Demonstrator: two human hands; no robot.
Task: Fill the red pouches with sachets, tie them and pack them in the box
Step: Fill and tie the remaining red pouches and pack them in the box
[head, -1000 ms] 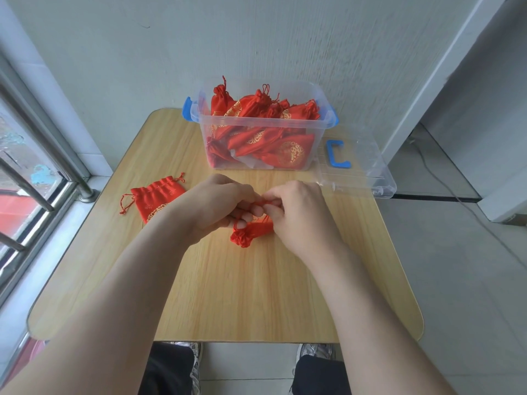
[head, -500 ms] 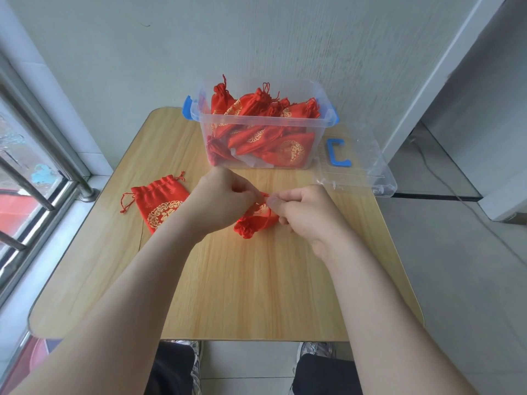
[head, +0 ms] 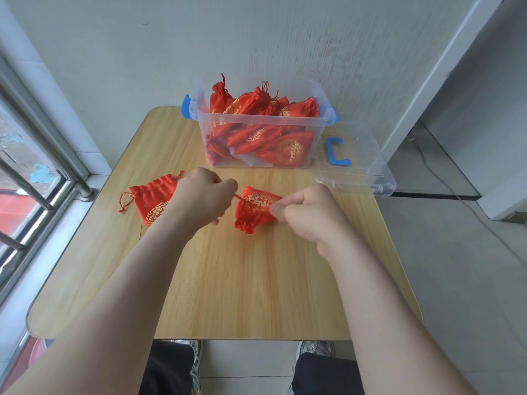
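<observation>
Clearly much is done: at ten o'clock on the table (head: 228,280) one flat pouch (head: 151,201) waits, probably unfilled. At the centre the left hand (head: 204,195) pinches a cord (head: 238,197) of the gathered pouch (head: 253,209), and the right hand (head: 308,212) pinches its other side, so I judge the tying is in progress. At twelve o'clock the box (head: 256,120) already holds many tied pouches.

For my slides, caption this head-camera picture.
Left hand pulls the string of a red pouch that the right hand pinches, near a clear box of pouches.

Two pouches (head: 255,209) (head: 151,199) outside one box (head: 265,121), one lid (head: 360,169).
</observation>
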